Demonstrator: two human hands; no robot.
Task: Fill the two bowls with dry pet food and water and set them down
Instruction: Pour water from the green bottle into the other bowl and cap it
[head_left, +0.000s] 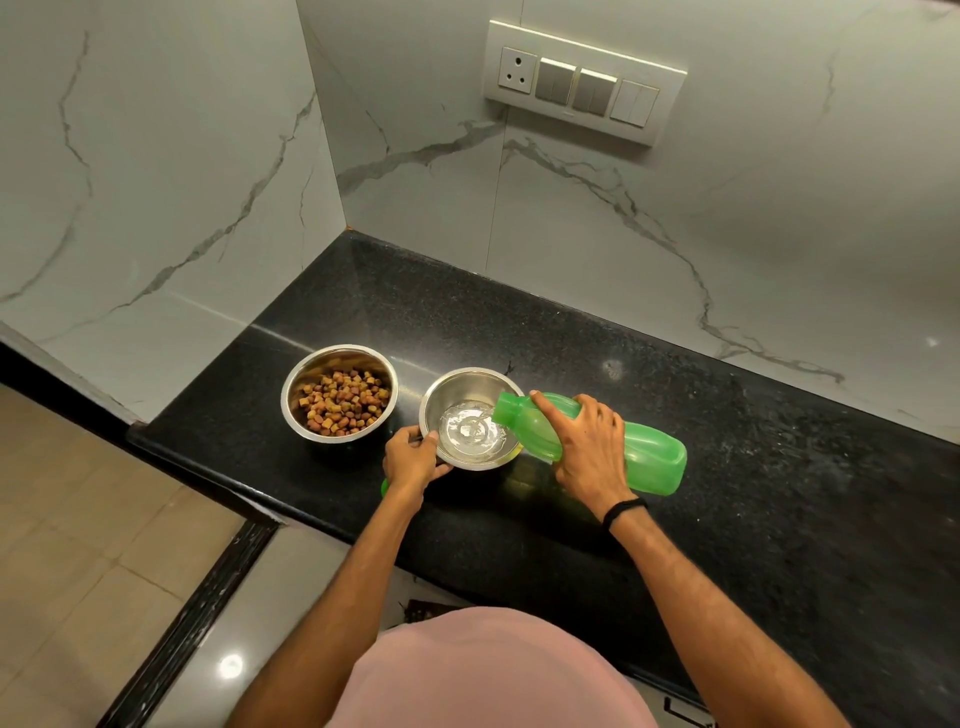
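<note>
Two steel bowls stand on the black counter. The left bowl holds brown dry pet food. The right bowl has a shallow pool of water in it. My right hand grips a green plastic bottle tipped on its side, mouth over the bowl's right rim, water running out. My left hand holds the near left rim of the water bowl. A small green thing, perhaps the bottle's cap, peeks out under my left wrist.
Marble walls close the counter's back and left. A switch panel hangs on the back wall. The counter's left end drops to a tiled floor. The black counter stretches to the right of the bottle.
</note>
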